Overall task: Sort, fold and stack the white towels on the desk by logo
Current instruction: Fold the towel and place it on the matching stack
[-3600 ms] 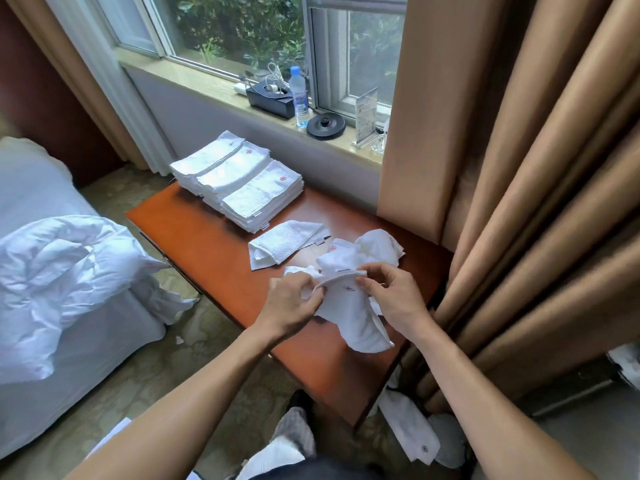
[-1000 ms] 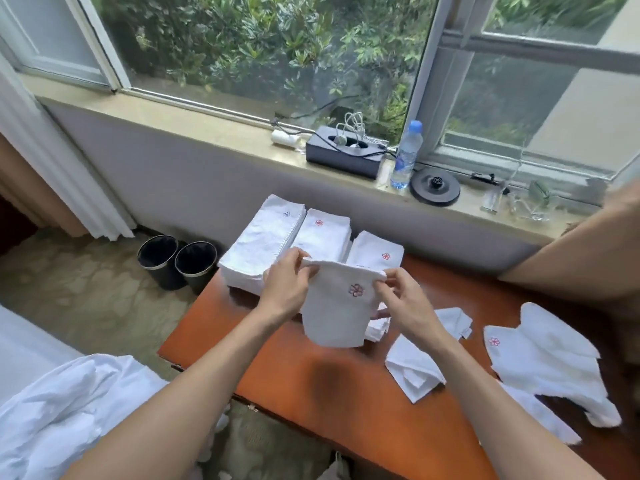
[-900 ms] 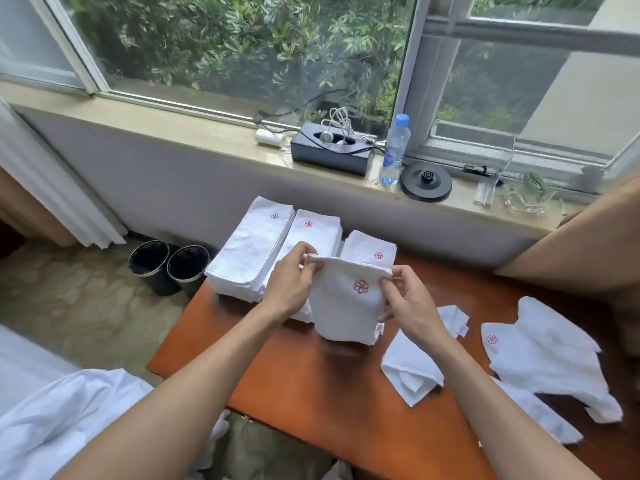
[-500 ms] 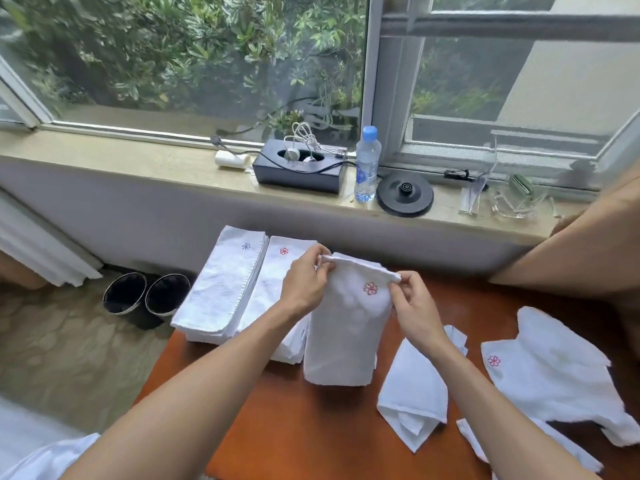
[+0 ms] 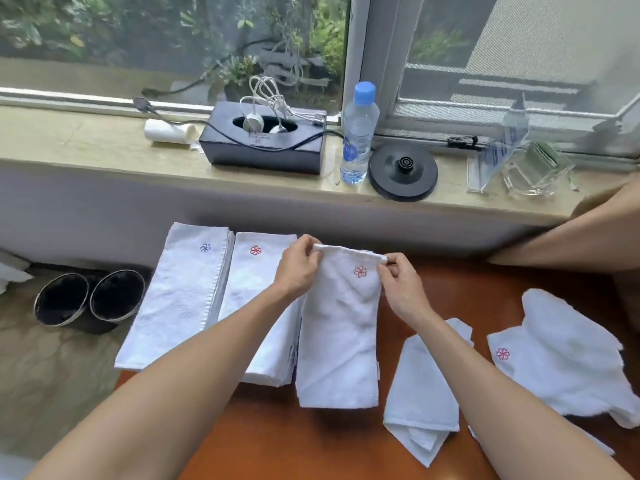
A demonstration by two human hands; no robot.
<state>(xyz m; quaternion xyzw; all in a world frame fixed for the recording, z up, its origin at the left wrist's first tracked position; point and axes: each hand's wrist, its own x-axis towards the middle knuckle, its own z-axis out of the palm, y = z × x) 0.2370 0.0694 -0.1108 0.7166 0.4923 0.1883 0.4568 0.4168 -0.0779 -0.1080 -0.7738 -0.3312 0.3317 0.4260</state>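
Centre of frame: the left hand and right hand each pinch one upper corner of a folded white towel between thumb and curled fingers, holding its top edge taut and level. A red flower logo sits just below that edge, near the right hand. The towel extends lengthwise toward the lower centre; whether its lower end rests on something or hangs free above the desk cannot be told from this angle.

Just left of it, touching or nearly so, lies a red-logo stack, and beside that a blue-logo stack, both on the desk's left end.

Lower right: a loosely folded towel lies partly under the right forearm; farther right, a crumpled towel shows a red logo.

Upper half: a windowsill carries a dark tissue box, a water bottle and a round black base. Middle left, on the floor: two dark bins.
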